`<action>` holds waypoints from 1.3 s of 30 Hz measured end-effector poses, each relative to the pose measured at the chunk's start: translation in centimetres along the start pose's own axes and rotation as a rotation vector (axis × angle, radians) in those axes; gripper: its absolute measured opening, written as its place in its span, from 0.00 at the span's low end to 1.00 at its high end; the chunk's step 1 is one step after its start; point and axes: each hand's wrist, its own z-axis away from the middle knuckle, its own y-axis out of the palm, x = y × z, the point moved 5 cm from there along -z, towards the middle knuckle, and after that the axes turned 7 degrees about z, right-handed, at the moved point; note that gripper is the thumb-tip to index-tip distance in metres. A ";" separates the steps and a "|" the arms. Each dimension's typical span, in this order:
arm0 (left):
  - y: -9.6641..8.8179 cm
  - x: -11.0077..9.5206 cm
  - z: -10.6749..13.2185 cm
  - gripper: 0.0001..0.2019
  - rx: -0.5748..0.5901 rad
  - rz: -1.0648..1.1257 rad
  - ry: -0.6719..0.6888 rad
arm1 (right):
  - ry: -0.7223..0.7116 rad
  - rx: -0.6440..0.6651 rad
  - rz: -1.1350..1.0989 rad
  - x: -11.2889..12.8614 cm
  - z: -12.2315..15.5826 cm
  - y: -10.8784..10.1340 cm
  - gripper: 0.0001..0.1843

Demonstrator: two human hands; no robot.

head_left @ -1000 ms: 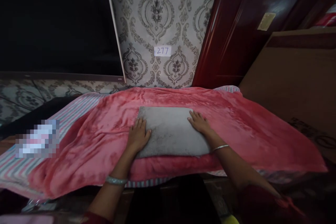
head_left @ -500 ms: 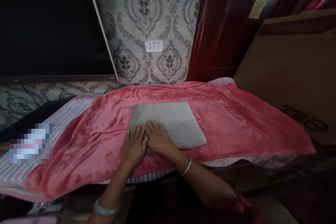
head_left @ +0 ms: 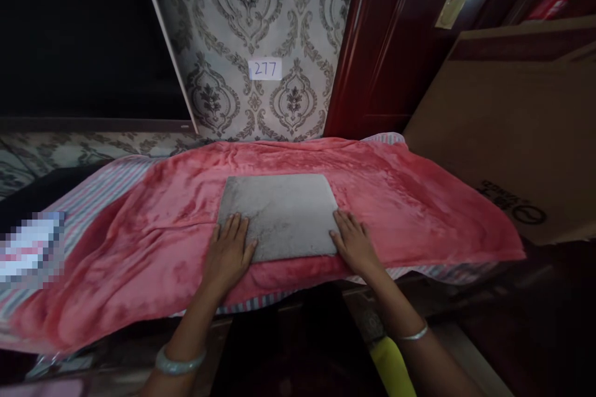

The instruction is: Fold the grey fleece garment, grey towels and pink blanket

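Note:
A flat grey rectangle of cloth [head_left: 284, 214], apparently folded, lies on a pink plush blanket [head_left: 419, 217]. My left hand [head_left: 229, 251] rests palm down on its lower left corner, fingers extended and thumb apart. At the opposite side, my right hand [head_left: 356, 240] lies flat with its fingertips at the cloth's right edge and its palm over the blanket. Neither hand grips anything. The cloth's lower left corner is hidden under my left hand.
A striped sheet [head_left: 100, 189] shows beneath the blanket. Behind stand a dark television [head_left: 84, 37] and a patterned wall with a paper label [head_left: 265, 69]. A large cardboard box [head_left: 521, 130] flanks the right side. Something yellow-green [head_left: 393, 367] is below the front edge.
My right hand has moved right, from beside my left hand to the cloth's right edge. My left hand stays near the lower left corner. The view has shifted slightly.

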 end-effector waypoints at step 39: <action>0.1 0.7 -0.1 0.29 -0.058 0.032 0.031 | -0.504 -0.042 -0.188 14.1 -4.4 -3.8 0.32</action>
